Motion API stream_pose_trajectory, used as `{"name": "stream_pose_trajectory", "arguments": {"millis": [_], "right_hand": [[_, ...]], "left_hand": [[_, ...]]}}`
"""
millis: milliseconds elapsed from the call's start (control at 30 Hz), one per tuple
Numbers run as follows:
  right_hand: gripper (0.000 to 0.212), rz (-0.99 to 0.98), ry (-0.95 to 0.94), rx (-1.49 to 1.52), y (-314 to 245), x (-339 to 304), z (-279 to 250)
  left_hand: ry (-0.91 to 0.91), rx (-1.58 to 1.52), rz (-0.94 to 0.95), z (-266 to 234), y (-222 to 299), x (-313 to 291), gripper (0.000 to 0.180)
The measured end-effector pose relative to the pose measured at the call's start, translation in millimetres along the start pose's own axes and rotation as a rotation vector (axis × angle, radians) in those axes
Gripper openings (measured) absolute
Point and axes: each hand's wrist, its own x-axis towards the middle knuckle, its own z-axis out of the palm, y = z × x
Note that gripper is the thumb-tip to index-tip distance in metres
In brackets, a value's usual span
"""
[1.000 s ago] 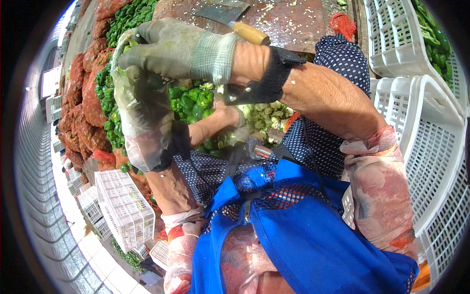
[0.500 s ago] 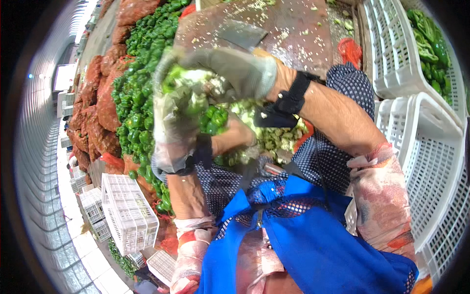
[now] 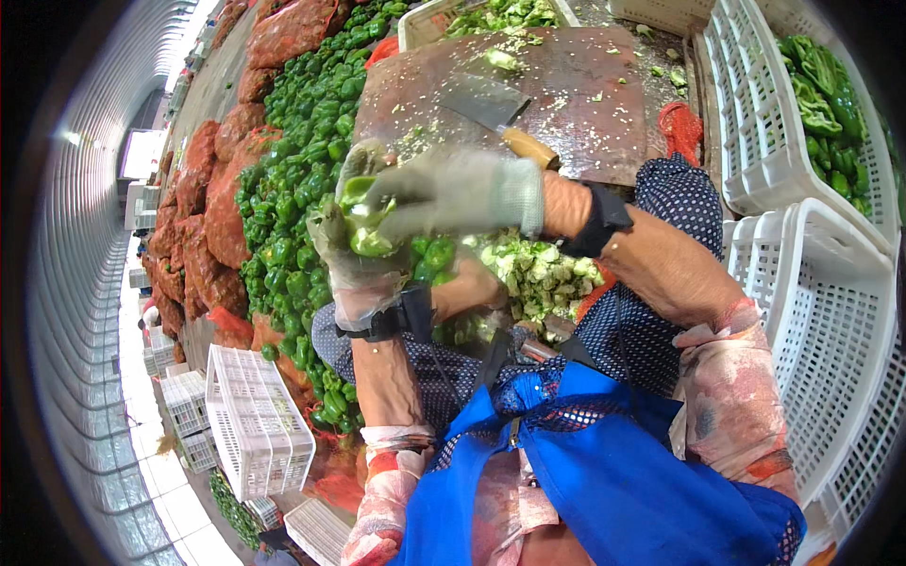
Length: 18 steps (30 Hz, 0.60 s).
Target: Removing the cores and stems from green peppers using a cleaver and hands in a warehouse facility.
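Observation:
Both my hands wear pale gloves and meet on one green bell pepper (image 3: 363,222). My left hand (image 3: 354,269) cups the pepper from below. My right hand (image 3: 453,193) reaches across from the right, fingers pressed on the pepper's top. Beyond my hands a cleaver (image 3: 491,108) with a wooden handle lies flat on a dark brown cutting board (image 3: 604,90) strewn with seeds. Below my wrists sits a heap of cut pepper pieces (image 3: 538,274).
A large pile of whole green peppers (image 3: 302,160) runs along the left, with red mesh sacks (image 3: 212,203) beyond it. White plastic crates (image 3: 812,311) stand at right, one holding peppers (image 3: 821,85). More white crates (image 3: 255,434) sit lower left. A blue apron (image 3: 604,472) fills the bottom.
Both hands moved lower and nearer to me while working on a pepper. The view shifted, so the cutting board and cleaver now show fully above my hands.

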Motion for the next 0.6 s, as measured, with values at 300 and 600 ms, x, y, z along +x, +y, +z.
{"name": "stream_pose_trajectory", "arguments": {"millis": [300, 600], "right_hand": [[0.045, 0.009, 0.080, 0.083, 4.2, -3.3, 11.2], [0.035, 0.376, 0.039, 0.870, 3.7, -3.0, 14.1]], "left_hand": [[-0.202, -0.173, 0.119, 26.8, 2.0, 14.9, 0.084], [-0.066, 0.214, 0.090, 53.4, 17.8, -1.4, 0.075]]}}
